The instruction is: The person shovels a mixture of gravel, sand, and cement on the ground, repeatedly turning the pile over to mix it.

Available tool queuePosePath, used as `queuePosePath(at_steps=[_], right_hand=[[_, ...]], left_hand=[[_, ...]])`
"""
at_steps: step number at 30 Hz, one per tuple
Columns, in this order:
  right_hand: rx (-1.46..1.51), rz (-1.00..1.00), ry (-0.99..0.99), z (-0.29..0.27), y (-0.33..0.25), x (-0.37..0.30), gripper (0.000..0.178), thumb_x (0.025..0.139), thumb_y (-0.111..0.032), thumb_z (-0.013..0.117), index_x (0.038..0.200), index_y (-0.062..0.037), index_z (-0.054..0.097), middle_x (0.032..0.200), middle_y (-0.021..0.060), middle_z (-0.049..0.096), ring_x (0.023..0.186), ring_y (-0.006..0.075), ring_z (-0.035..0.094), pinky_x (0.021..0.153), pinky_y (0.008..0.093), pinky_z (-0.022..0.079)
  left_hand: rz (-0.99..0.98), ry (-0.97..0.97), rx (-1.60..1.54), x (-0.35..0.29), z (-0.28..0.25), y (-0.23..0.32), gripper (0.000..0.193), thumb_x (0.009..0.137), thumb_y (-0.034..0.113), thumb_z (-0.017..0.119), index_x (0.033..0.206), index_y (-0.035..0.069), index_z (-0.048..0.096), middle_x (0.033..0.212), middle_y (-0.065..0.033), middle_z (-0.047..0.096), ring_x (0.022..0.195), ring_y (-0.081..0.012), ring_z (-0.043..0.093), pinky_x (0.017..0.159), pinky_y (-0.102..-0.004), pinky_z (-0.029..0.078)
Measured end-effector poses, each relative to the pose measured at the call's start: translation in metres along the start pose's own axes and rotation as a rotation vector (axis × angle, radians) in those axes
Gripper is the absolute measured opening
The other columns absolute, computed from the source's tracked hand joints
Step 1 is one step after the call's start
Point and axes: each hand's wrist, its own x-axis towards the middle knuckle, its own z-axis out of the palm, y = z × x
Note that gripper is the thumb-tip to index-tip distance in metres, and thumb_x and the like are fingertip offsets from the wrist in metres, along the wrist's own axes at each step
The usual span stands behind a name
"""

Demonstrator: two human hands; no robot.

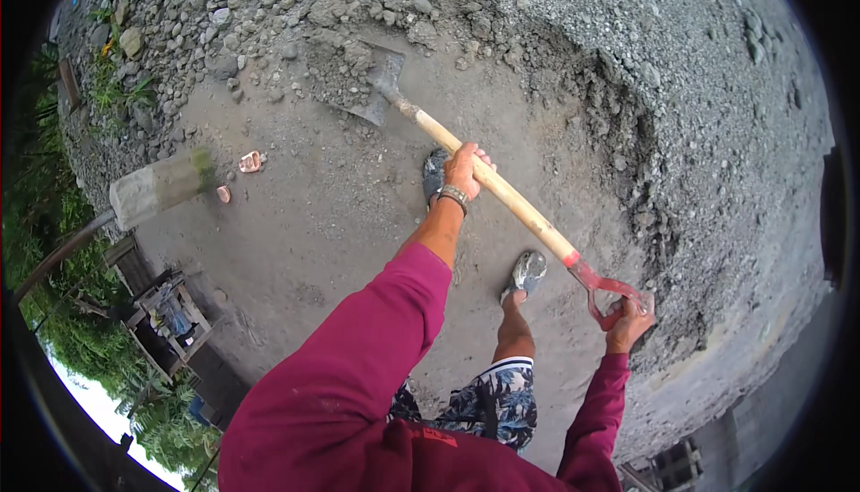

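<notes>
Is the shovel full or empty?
Partly full: the shovel blade has some grey gravel heaped on its left part, the rest bare, dug into the gravel pile's edge.

- You worked in even, soft daylight with no hard shadows or glare.
- The fisheye bent your view strongly, leaving black corners.
- A concrete post (pixel 161 186) at left was smeared with blur.
</notes>
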Motion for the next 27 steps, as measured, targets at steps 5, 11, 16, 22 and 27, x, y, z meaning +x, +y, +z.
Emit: queuePosePath(at_steps=[5,11,16,22,27], right_hand=[[-0.066,-0.24,-0.305,-0.021,-0.097,0.002,0.012,0.073,-0.006,0.06,0.079,-0.0043,0.049,0.061,0.0012,0.054,0.05,0.0079,0.051,0.047,0.0211,0.041],[-0.125,-0.861,-0.993,-0.047,-0.156,-0.099,0.026,0.058,-0.018,0.076,0.075,-0.0047,0.062,0.064,0.0089,0.058,0.053,0.0244,0.057,0.05,0.0332,0.046],[-0.078,-1.013,-1.258,-0.06,-0.156,-0.164,0.026,0.057,-0.016,0.077,0.075,-0.0064,0.06,0.06,0.0064,0.055,0.052,0.0256,0.055,0.049,0.0351,0.042],[-0.357,-0.219,-0.938,-0.163,-0.085,-0.121,0.026,0.065,-0.013,0.077,0.08,-0.0013,0.059,0.07,0.0081,0.063,0.059,0.014,0.06,0.053,0.0289,0.046],[-0.069,0.371,-0.84,-0.271,-0.082,-0.161,0.042,0.07,-0.007,0.071,0.106,0.0069,0.055,0.063,0.0105,0.061,0.051,0.0169,0.059,0.049,0.0285,0.048]], left_hand=[[0.17,-0.165,-0.303,-0.107,-0.048,0.025,0.018,0.078,0.012,0.061,0.069,0.012,0.045,0.061,-0.0003,0.044,0.056,-0.0159,0.046,0.06,-0.0336,0.044],[0.51,0.186,-0.36,-0.314,-0.233,-0.004,0.027,0.079,0.019,0.056,0.061,0.018,0.037,0.054,0.0053,0.033,0.046,-0.012,0.032,0.047,-0.029,0.034],[0.561,0.593,-0.43,-0.474,-0.36,-0.081,0.024,0.071,0.025,0.055,0.059,0.019,0.035,0.055,0.0046,0.038,0.05,-0.0139,0.04,0.051,-0.0306,0.041],[0.334,0.478,-0.379,-0.438,-0.333,-0.154,0.021,0.073,0.026,0.059,0.078,0.01,0.046,0.072,-0.006,0.048,0.066,-0.0237,0.051,0.064,-0.0389,0.05],[0.298,0.391,0.03,-0.352,-0.226,-0.184,0.027,0.077,0.013,0.066,0.092,-0.003,0.051,0.074,-0.0125,0.056,0.06,-0.0246,0.059,0.055,-0.038,0.055]])
